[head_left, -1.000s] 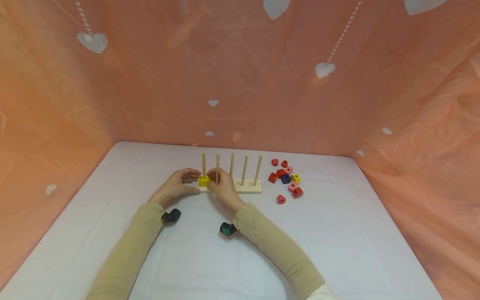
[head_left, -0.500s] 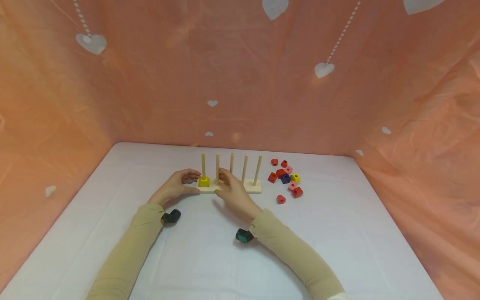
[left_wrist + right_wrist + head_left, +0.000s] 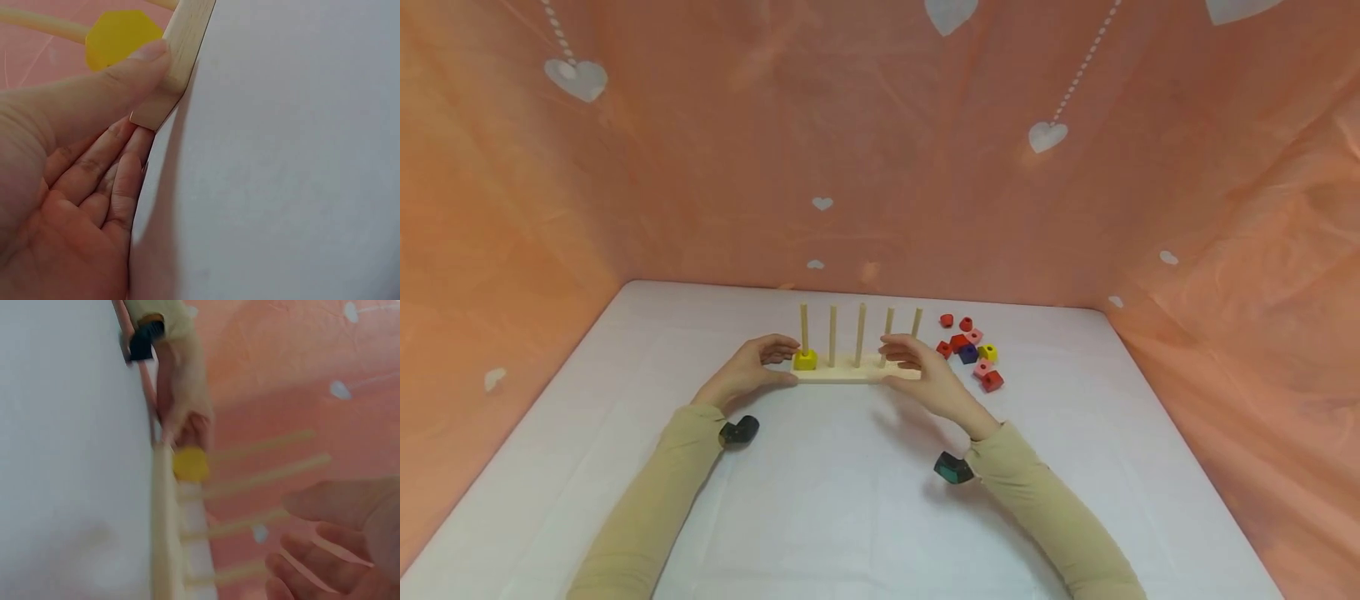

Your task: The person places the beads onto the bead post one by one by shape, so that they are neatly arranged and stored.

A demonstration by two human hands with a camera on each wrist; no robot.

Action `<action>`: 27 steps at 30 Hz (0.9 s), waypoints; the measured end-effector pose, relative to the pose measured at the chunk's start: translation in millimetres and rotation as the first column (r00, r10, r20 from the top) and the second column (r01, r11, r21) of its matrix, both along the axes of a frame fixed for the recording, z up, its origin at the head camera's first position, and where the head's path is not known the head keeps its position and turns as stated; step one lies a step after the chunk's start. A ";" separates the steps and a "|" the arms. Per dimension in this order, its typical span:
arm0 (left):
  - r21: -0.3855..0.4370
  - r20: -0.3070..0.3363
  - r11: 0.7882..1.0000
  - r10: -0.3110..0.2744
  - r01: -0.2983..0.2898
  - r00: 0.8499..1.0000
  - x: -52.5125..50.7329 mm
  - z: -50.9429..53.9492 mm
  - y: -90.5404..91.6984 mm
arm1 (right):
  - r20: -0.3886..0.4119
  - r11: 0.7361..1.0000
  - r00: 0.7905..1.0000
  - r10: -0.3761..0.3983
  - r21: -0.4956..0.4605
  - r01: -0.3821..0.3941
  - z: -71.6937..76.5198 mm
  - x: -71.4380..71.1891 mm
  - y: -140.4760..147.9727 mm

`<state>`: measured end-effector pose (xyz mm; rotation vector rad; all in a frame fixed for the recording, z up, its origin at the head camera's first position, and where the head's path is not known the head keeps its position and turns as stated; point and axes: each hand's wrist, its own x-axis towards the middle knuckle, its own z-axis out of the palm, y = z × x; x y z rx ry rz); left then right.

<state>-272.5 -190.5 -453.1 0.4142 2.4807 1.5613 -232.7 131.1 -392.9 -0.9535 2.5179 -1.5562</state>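
pegboard [image 3: 838, 377] sits on white cloth [image 3: 827, 500], yellow bead [image 3: 805, 361] around its leftmost peg [image 3: 804, 329] — left hand [image 3: 748, 368] pinches the pegboard's end; right hand [image 3: 931, 381], thumb [image 3: 340, 503] and fingers [image 3: 325, 569] apart, hovers near the right pegs [image 3: 917, 322] — seemingly, through blur, touching none.

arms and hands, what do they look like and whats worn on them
Left sleeve and right sleeve are plain beige, wrinkled, wrist-length. Left hand and right hand wear no gloves. At the wrists: a black left device and a black right device with a green face.
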 end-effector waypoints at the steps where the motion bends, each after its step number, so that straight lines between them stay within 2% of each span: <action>1: 0.000 -0.002 1.000 -0.002 0.002 1.000 -0.1 -0.1 0.1 | -0.015 1.000 1.000 -0.008 0.005 0.008 1.7 -0.3 7.2; 6: 0.007 0.002 1.000 -0.011 0.011 1.000 -1.2 -2.1 -0.5 | -0.103 0.996 0.993 -0.050 0.071 0.058 13.4 -0.8 44.9; 11: 0.004 0.001 1.000 -0.005 0.005 1.000 -0.5 -3.3 -1.2 | -0.105 0.981 0.986 -0.127 0.132 0.140 19.3 -4.7 83.3; 18: 0.024 -0.003 0.999 -0.025 0.025 1.000 8.9 5.5 4.3 | -0.059 0.945 0.970 -0.236 0.218 0.243 6.2 -6.0 129.8; 21: 0.024 -0.009 0.999 -0.028 0.028 1.000 6.4 3.3 3.0 | -0.039 0.933 0.965 -0.258 0.250 0.260 -0.6 -7.2 141.6; 27: 0.013 -0.015 1.000 -0.023 0.023 1.000 -1.2 -2.4 -0.9 | 0.016 0.929 0.969 -0.246 0.289 0.231 -11.0 -11.0 151.8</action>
